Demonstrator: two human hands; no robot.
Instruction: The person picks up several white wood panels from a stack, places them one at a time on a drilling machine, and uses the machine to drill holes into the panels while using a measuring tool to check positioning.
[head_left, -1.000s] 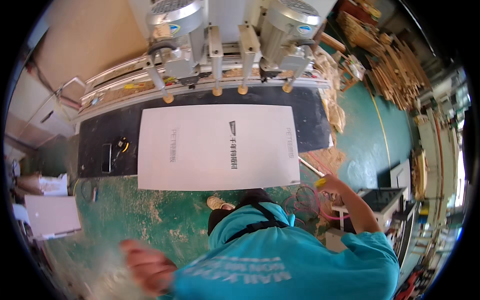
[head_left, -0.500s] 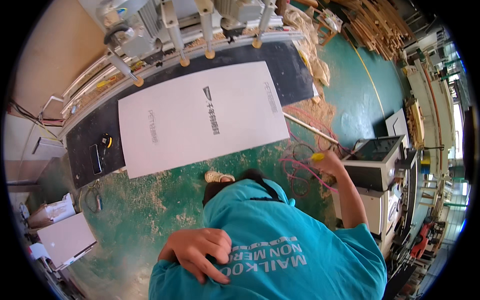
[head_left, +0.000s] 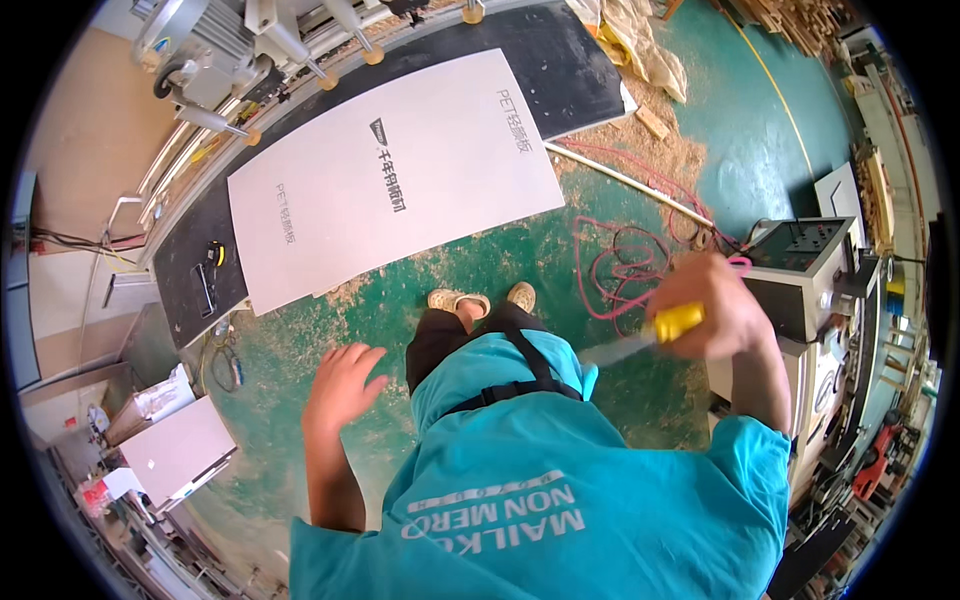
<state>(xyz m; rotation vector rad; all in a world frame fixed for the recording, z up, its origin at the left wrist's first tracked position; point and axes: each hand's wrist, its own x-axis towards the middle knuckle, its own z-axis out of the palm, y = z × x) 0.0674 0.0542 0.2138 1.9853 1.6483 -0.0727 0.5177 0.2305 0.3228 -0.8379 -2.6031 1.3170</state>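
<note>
My right hand [head_left: 712, 305] is closed around a yellow air blow gun [head_left: 680, 322], with a pink hose [head_left: 628, 275] trailing beside and behind the hand. A pale, blurred streak runs from the gun toward the waist of my blue-green shirt [head_left: 560, 450]. On the other side, my left hand [head_left: 343, 385] is held in the air with its fingers apart and nothing in it. Beyond both hands lies a large white printed board [head_left: 330, 170], flat on the black machine bed [head_left: 575, 70], its near edge overhanging the bed.
A tape measure [head_left: 215, 253] and a phone-like dark item [head_left: 205, 290] lie on the bed's left end. Machine motors [head_left: 190, 45] stand behind it. A control box [head_left: 800, 280] is at right, near a pole [head_left: 630, 182] and sawdust. White panels [head_left: 175, 450] sit at lower left.
My left hand has lifted off the shirt and swung forward, fingers opening. The right hand with the blow gun has come nearer my body. The view has shifted, showing both shoes.
</note>
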